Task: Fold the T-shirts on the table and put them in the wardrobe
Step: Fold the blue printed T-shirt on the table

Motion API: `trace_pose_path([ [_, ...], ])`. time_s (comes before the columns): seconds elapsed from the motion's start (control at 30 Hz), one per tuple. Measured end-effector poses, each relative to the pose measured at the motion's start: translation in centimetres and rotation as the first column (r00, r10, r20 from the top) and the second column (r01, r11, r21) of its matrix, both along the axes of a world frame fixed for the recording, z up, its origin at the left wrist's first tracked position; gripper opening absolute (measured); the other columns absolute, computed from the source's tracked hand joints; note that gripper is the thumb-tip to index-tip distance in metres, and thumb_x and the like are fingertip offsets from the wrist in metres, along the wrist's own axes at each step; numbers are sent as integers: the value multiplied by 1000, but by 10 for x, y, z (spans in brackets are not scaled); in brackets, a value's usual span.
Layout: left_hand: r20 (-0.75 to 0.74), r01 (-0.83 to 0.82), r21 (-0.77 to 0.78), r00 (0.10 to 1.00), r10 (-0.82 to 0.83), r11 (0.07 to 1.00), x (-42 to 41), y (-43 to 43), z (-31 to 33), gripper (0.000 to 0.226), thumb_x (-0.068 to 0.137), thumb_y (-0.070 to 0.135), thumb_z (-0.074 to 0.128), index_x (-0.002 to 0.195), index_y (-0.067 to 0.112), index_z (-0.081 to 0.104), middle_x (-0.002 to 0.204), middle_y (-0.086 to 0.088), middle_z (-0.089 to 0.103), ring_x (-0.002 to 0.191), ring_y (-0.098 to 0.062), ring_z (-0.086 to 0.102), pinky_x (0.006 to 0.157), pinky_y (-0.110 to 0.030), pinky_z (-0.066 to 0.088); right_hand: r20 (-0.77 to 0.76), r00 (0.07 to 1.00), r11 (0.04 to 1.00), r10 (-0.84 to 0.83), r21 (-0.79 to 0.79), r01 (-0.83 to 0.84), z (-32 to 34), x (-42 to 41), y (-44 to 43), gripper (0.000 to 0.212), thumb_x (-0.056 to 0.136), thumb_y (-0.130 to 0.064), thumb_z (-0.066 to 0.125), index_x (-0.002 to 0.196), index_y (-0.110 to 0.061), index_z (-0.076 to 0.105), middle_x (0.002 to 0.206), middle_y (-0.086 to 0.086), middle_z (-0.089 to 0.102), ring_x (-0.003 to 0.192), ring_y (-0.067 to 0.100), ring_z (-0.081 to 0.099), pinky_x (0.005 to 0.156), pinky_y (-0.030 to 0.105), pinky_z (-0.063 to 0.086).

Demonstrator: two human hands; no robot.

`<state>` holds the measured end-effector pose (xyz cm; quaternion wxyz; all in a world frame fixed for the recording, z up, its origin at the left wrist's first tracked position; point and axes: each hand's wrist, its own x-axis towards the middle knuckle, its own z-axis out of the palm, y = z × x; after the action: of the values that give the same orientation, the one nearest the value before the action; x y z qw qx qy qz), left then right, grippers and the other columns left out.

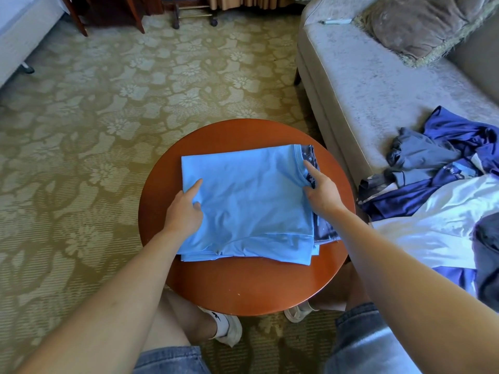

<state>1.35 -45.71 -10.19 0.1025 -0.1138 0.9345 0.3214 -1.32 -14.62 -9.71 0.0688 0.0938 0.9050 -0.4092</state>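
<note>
Person, head view. Both forearms are bare as far as the frame shows. The left hand (186,211) and right hand (321,193) are also bare. Worn: faded light-blue denim shorts (359,336), visible on both thighs; knees bare. Left foot: white ankle sock (221,323) with a small black logo mark, inside an off-white low shoe (234,333). Right foot: off-white shoe (297,314), only partly in view.

Matt light-blue cloth T-shirt (251,201) on glossy reddish wooden table (251,287); patterned woven carpet (108,103).

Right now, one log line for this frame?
folded blue T-shirt on round table | left hand grips left edge | right hand grips right edge
</note>
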Motion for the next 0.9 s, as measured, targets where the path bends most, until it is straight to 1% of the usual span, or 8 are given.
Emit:
trace_pose_path([
  [0.07,3,5,5,1000,-5,1000,0,-2,0,57,102,13,40,150,41,29,150,-9,35,112,-30,55,95,-45,49,-42,999,999,-24,-24,23,0,8,-2,61,98,0,42,150,-30,33,140,7,47,122,27,48,90,26,41],
  [0.23,12,4,25,1000,-4,1000,2,-3,1,57,101,11,42,149,40,32,155,-9,31,128,-29,46,99,-44,47,-60,998,997,11,83,-6,-9,22,-4,44,98,1,36,127,-15,65,111,10,52,107,28,49,91,31,42],
  [0.4,40,25,21,999,-26,999,9,-2,2,52,100,12,46,148,29,39,153,-5,34,134,-27,41,94,-31,44,-29,998,998,-63,10,63,-7,27,0,41,100,-4,37,133,-14,61,126,9,56,119,30,51,91,31,44],
  [0.5,73,17,45,997,-20,999,14,-3,7,54,99,13,49,150,21,35,157,-5,30,137,-26,39,105,-38,42,-14,995,992,-103,-71,102,-4,39,1,42,99,-2,38,133,-12,60,131,10,55,122,32,51,100,39,47],
  [0.6,85,-6,72,996,0,997,23,5,17,62,98,13,51,154,16,24,160,-5,22,142,-25,33,111,-42,37,-55,992,992,-115,-49,112,4,55,5,43,98,-2,39,136,-13,56,124,11,56,118,30,51,92,31,42],
  [0.7,19,23,114,1000,-25,993,27,22,34,64,98,14,53,154,16,23,161,-3,20,147,-21,22,116,-36,28,-135,983,993,-121,-25,118,18,70,14,45,97,-2,42,138,-15,54,121,11,56,115,29,52,87,23,34],
  [0.83,-96,150,138,986,-137,979,25,58,78,70,96,16,59,155,16,21,161,-2,18,149,-15,15,115,-27,18,-228,951,978,-209,-28,208,53,94,43,48,95,0,44,140,-15,51,136,11,50,124,27,49,87,17,32],
  [0.9,-153,223,162,968,-199,961,25,83,100,74,93,15,63,155,16,22,161,-3,19,149,-14,14,115,-27,16,-288,918,960,-272,-11,281,71,112,68,49,94,1,45,140,-16,52,126,13,53,121,30,50,84,19,32],
])
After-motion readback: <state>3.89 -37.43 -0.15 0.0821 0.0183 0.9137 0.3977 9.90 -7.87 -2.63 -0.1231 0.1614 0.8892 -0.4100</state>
